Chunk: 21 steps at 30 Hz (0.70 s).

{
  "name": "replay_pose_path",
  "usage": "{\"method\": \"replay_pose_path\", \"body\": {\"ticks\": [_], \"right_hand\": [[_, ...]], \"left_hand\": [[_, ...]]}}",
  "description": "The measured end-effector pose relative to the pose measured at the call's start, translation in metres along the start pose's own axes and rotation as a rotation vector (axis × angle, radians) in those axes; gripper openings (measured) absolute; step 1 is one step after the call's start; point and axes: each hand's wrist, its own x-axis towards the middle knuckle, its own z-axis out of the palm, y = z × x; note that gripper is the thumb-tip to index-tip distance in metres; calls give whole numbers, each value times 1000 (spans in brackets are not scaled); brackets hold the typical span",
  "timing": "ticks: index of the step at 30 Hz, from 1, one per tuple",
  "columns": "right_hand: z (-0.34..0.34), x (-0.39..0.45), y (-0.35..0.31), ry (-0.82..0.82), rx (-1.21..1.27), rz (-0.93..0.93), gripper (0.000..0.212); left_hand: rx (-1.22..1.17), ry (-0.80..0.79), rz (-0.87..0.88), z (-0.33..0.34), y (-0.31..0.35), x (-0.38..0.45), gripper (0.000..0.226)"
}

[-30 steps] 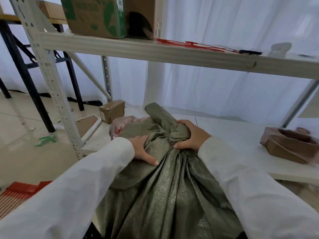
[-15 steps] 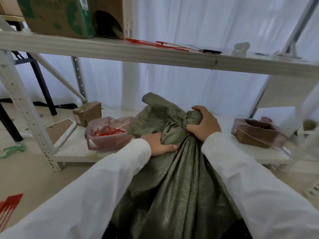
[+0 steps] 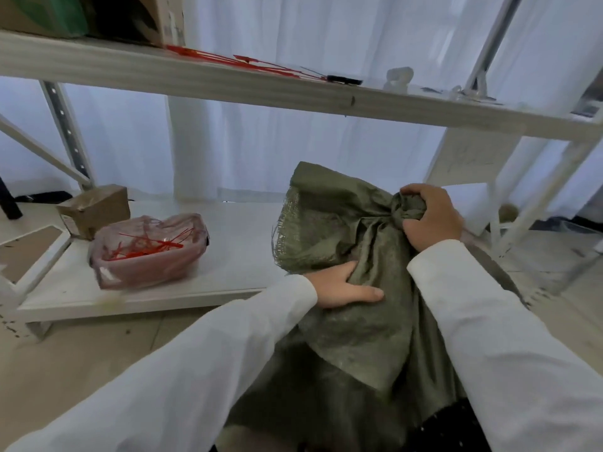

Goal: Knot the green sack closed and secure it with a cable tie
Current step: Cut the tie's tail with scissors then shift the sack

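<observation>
Green sack (image 3: 362,321) stands on the floor against the front edge of the low white shelf (image 3: 137,295), its neck already twisted into a knot (image 3: 408,208) at upper right. Loose frayed mouth of the sack fans out left of the knot, over the shelf edge.

Right hand (image 3: 430,216) is clamped on the knot: fingers curled over the top and far side, thumb under the near side, so the knot sits inside the grip and pokes out left of the fingers. Left hand (image 3: 342,285) grips the sack fabric lower down, below the fanned flap; thumb lies flat across the cloth pointing right, other fingers dig into a fold above it. Both arms in white sleeves.

No tie on the knot.

On the low shelf, well left of the sack: clear plastic bag (image 3: 150,252) holding red cable ties (image 3: 146,247), and behind that a small cardboard box (image 3: 94,208). Upper shelf (image 3: 228,83) carries more red ties (image 3: 248,62), a black item at their right end, too small to identify, and cartons (image 3: 81,14) at far left. White curtain behind.
</observation>
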Motion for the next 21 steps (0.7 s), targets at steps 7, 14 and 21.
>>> {"method": "replay_pose_path", "body": {"ticks": [7, 14, 21], "right_hand": [[5, -8, 27, -26, -202, 427, 81], [26, -23, 26, -352, -616, 413, 105], [49, -39, 6, -1018, -644, 194, 125]], "left_hand": [[208, 14, 45, 20, 2, 14, 49], [292, 221, -45, -3, -21, 16, 40], [419, 224, -118, -19, -38, 12, 36]]}}
